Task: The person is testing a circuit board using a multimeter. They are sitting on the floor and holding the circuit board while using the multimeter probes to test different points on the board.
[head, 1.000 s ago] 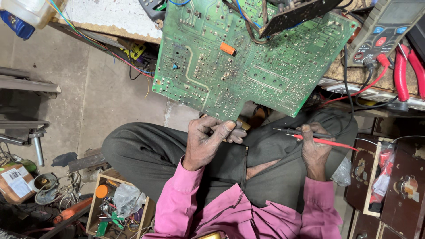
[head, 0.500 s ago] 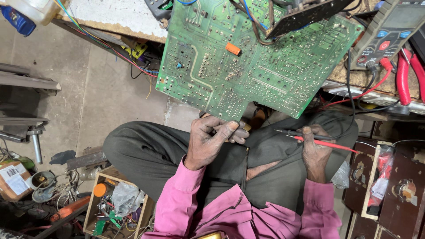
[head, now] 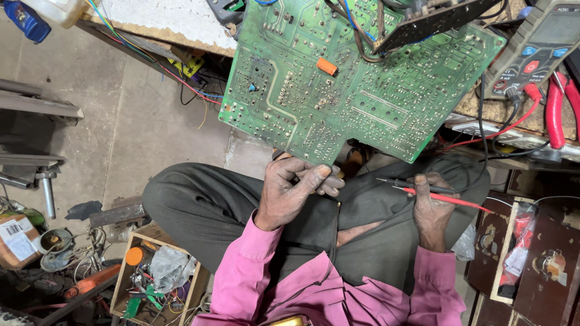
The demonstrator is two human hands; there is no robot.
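Circuit board [head: 356,84] is gripped at its lower edge by left hand [head: 290,193]; right hand [head: 432,205] grips two probes [head: 423,188].

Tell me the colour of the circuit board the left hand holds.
Green circuit board, seen in the head view.

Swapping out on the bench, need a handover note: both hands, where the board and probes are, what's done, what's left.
Left hand: grips the lower edge of the green circuit board, solder side up, held tilted over the lap.
Right hand: holds the red probe and black probe together, resting on the thigh, tips pointing toward the board but off it.
Multimeter: on the bench at upper right, leads plugged in.
Done: board is up and turned to expose the solder side, probes in hand.
Left: neither probe touches the board yet; no point on it is being probed.
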